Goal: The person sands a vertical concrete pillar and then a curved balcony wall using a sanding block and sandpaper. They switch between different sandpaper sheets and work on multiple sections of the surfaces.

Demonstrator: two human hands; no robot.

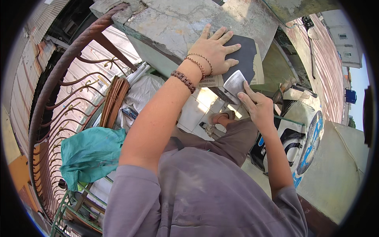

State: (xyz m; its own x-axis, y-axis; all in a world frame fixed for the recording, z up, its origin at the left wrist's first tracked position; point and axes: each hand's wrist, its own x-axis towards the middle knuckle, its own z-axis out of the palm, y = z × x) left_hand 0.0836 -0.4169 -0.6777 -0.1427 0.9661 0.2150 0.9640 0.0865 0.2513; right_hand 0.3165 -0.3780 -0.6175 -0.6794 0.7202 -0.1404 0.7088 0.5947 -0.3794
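The left hand's fingers are spread apart, and the left hand (215, 49) is laid partly over a dark sheet (242, 51). By the right hand (257, 106), a pale flat piece (235, 85) is pinched along its edge, beside the sheet. Both sheet and tan paper (258, 71) are placed at the concrete ledge's (169, 27) near edge. Steadying seems to be in hand; sheet and piece would next need to be kept aligned.
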